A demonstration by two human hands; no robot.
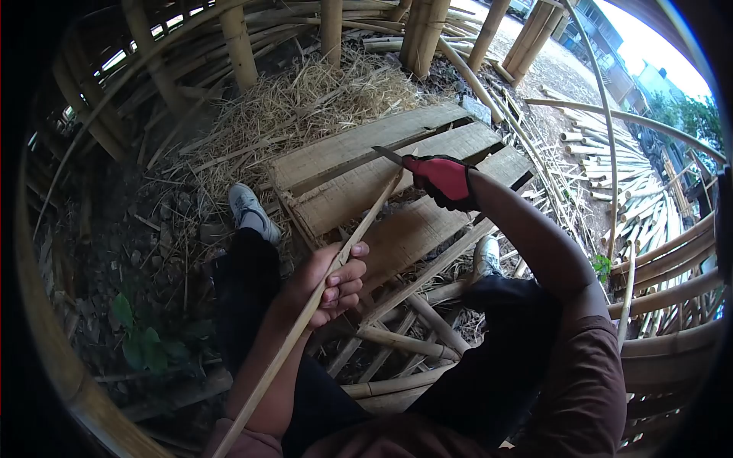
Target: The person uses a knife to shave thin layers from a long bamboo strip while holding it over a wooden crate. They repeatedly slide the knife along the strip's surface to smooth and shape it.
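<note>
My bare left hand (336, 286) is closed round a long, thin bamboo strip (294, 328). The strip runs from beside my left forearm up and away, its far end near the knife. My right hand (444, 182), in a red and black glove, grips a knife (388, 155) with a dark blade pointing left. The blade lies just above the strip's far end; whether they touch I cannot tell. Beneath both hands is a low slatted wooden table (405, 237) with gaps between its planks. The knife's handle is mostly hidden in the glove.
Straw-like shavings (305, 114) are heaped behind the table. Upright bamboo posts (424, 38) stand at the back. Cut bamboo poles (641, 183) are piled at the right. My left shoe (252, 210) is beside the table, and bamboo pieces (408, 341) lie between my legs.
</note>
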